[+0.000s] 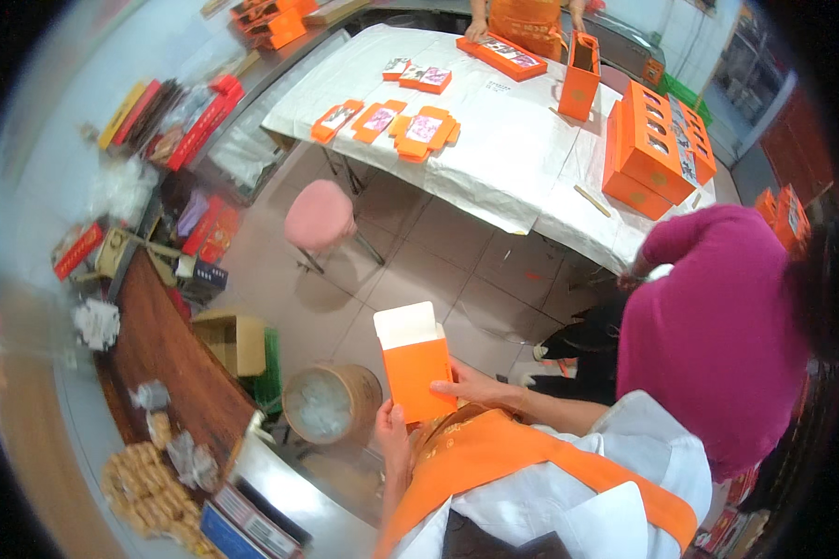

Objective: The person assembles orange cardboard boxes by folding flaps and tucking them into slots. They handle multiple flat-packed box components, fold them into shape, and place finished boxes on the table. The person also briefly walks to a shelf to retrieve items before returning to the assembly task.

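An orange cardboard box [414,373] stands upright in front of my orange apron, its white top flap raised. My left hand [394,430] grips its lower left edge. On the other side my right hand [464,382] holds the box, with the thumb lying across its front face. The fingers behind the box are hidden. Nearest below the box is a round bin [334,402] lined with clear plastic.
A white-covered table [522,177] bears flat orange boxes [424,132] and assembled orange cartons [645,149]. A pink stool [320,216] stands before it. One person in a magenta top [708,326] is close at my right; another in orange works at the far side.
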Motion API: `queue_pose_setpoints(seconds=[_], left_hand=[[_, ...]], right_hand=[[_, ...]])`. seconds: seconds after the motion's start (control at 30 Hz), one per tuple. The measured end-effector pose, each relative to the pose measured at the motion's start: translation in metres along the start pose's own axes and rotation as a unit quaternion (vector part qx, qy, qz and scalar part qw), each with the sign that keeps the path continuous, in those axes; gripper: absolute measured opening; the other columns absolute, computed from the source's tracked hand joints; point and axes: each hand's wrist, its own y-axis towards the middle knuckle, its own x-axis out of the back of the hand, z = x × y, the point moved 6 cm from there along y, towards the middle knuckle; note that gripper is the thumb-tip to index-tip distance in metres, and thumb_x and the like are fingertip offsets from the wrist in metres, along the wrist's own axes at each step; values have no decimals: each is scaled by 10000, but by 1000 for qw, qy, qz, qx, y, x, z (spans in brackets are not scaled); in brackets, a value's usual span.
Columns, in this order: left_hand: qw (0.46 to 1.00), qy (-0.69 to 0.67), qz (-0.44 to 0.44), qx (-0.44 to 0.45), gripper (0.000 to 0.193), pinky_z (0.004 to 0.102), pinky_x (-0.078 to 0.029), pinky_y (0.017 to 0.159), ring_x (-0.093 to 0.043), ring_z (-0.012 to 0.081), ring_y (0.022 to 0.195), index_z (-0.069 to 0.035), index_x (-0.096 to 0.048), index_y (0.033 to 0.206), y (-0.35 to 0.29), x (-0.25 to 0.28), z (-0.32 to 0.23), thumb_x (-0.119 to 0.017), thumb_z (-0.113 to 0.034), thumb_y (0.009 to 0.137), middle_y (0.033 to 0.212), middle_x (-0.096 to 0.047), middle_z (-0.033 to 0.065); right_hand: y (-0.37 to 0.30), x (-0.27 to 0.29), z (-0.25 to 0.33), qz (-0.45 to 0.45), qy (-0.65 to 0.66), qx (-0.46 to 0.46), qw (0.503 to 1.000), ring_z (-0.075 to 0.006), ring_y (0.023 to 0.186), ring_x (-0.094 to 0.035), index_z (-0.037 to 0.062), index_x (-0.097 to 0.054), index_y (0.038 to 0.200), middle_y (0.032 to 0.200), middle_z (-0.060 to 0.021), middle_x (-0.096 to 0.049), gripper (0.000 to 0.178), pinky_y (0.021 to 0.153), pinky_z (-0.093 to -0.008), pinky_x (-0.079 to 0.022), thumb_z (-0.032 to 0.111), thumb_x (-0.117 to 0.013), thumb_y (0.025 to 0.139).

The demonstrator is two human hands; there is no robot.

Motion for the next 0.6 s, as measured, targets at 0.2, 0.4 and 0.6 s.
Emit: queue_pose_setpoints(seconds=[0.2,0.4,0.6], left_hand=[[998,-27,47,-24,431,308,-510,707,-584,222,931,-16,-404,1248,94,-8,-74,-496,-306,942,1119,-545,114],[989,56,133,14,390,317,-507,704,-587,218,923,-53,-424,1230,214,-42,-128,-462,-317,945,1095,-555,93],[948,128,291,29,371,292,-502,618,-596,153,761,-62,-454,1163,315,-113,-158,-466,-369,955,941,-590,44]], right_hand=[[111,-1,80,55,-60,19,997,-176,1134,-456,-12,-317,1332,1236,-107,-475,692,951,-322,-391,357,-645,847],[198,36,111,-48,-29,29,998,-194,1156,-458,-15,-284,1352,1256,-129,-477,716,953,-320,-397,343,-648,849],[194,113,115,-303,96,68,946,-174,1082,-507,2,-259,1380,1195,-114,-511,686,870,-302,-442,341,-595,887]])
